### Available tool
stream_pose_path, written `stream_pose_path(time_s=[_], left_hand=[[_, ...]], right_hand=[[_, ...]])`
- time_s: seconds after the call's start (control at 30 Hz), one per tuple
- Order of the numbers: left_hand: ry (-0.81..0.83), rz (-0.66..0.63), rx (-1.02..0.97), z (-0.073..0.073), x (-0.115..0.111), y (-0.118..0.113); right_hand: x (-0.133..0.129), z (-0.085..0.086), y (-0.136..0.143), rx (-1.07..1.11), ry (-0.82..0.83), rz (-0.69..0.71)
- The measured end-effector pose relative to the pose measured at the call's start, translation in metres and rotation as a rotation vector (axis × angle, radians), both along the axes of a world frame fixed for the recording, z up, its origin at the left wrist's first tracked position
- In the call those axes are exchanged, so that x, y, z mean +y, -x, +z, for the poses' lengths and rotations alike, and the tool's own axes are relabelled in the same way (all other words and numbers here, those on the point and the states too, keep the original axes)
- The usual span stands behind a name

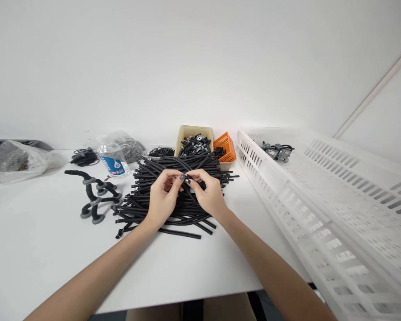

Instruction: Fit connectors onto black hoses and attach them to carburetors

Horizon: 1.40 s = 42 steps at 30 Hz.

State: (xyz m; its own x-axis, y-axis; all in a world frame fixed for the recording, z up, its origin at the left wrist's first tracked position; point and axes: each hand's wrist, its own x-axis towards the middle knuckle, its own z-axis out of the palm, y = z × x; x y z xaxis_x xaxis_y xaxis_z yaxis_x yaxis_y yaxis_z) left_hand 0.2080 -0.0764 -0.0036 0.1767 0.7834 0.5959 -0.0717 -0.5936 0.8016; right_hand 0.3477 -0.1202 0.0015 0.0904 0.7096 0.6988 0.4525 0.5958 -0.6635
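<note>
My left hand [165, 194] and my right hand [205, 191] meet above a heap of black tubes [187, 156]. Thumbs and fingertips of both pinch a small black piece that looks like a tube end; a black tube [188, 192] runs down from between them. Fingers cover most of the held part, so its exact shape is hidden. A small grey round part shows beside my right thumb. Left of the heap lie short curved black tubes [90, 192] with grey rings [98, 219] on them.
Behind the heap stand a cream bin [178, 145] of grey and black parts and an orange basket [232, 150]. A clear bottle [115, 166] and plastic bags [18, 162] are at the left. A large white crate [270, 196] holding metal parts [277, 152] fills the right.
</note>
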Motion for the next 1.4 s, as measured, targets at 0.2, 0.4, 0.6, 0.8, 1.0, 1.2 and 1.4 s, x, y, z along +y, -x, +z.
stream_pose_path(time_s=[0.2,0.4,0.6,0.8,1.0,1.2,1.4], left_hand=[[0.009,0.002,-0.008,0.001,0.0,0.0],[0.029,-0.015,-0.021,-0.001,0.001,0.0],[0.07,-0.054,-0.015,-0.001,-0.003,-0.002],[0.038,-0.03,-0.02,-0.002,-0.005,-0.002],[-0.074,0.026,0.052,0.0,-0.003,-0.001],[-0.155,0.061,0.053,0.0,-0.004,0.0],[-0.118,0.087,0.029,-0.001,-0.006,-0.001]], right_hand=[[0.0,0.0,0.001,0.005,0.004,-0.002],[0.0,0.001,0.001,0.158,0.005,0.003],[0.002,0.007,-0.001,0.427,0.065,-0.048],[0.009,0.01,-0.007,0.647,0.14,-0.019],[0.012,0.008,-0.009,0.864,0.233,0.111],[0.01,0.01,-0.006,0.877,0.293,0.187],[0.01,0.009,-0.006,0.874,0.305,0.199]])
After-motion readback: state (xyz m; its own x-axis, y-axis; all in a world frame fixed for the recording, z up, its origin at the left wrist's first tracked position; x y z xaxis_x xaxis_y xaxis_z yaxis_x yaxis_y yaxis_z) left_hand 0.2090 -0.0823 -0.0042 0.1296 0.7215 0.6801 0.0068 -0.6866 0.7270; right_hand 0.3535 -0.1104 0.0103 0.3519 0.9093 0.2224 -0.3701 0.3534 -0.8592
